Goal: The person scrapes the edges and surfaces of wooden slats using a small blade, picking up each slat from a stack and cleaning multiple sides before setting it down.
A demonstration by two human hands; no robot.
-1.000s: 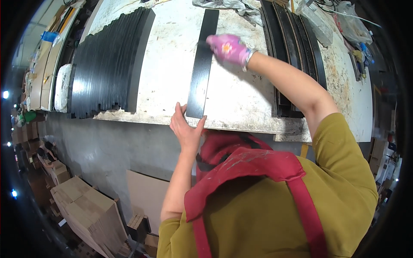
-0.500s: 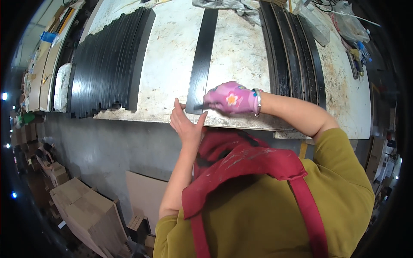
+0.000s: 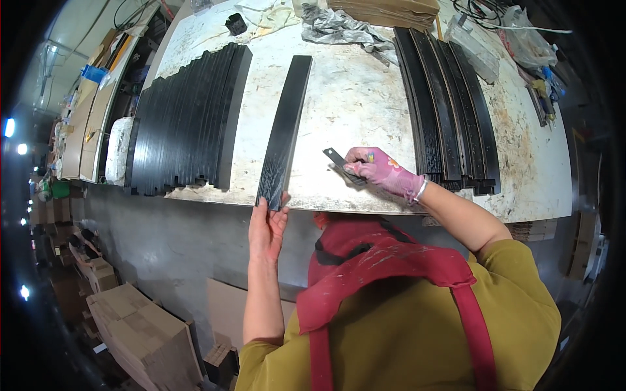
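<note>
the black strip [image 3: 284,133] looks matt with a rough, wood-like grain. the desk [image 3: 352,111] is pale, scuffed and stained. the right hand [image 3: 375,171] wears a pink cloth glove; the left hand [image 3: 266,228] is bare. grey rag [image 3: 339,29]: crumpled cloth.

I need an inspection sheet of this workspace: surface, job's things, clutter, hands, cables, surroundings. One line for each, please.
Surface: white workbench, stained and scuffed, rust-coloured marks at the right.
Job's things: single black strip lying lengthwise, near end at the bench edge; small dark blade-like tool.
Clutter: stack of black strips at left, second stack at right; grey rag; cardboard; plastic bags.
Hands: left hand bare, fingers on the strip's near end; right hand in a pink glove, holding the tool.
Cables: white cable, far right.
Surroundings: cardboard boxes on the floor.
</note>
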